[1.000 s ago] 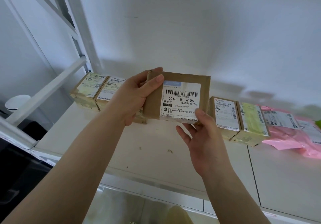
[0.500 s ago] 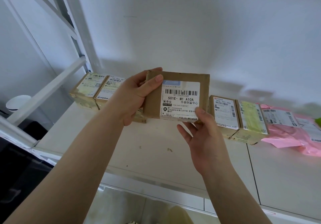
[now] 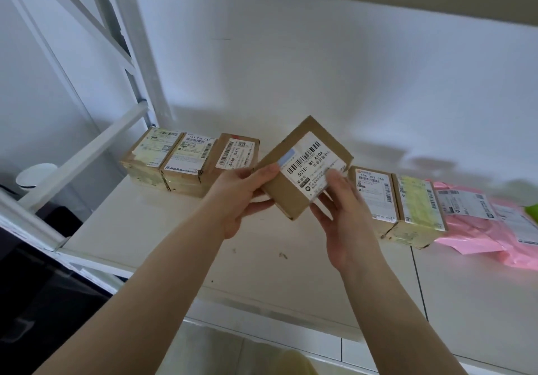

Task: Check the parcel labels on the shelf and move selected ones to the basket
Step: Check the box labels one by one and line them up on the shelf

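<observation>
I see my left hand and right hand gripping a tilted brown cardboard parcel with a white label above the white shelf, between labelled cardboard boxes, before a white wall.

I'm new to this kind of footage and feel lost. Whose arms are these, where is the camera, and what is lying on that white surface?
There is no machine here: the arms belong to a person wearing a wide-angle camera on the head, looking forward and down at their own hands. The left hand and the right hand together hold a tilted cardboard parcel above a white shelf; its white label faces the camera, reading "501E- M1 A10A". On the shelf behind, three labelled boxes stand in a row to the left, two more boxes stand to the right, and pink mailer bags lie at the far right. No basket shows in this picture.
</observation>
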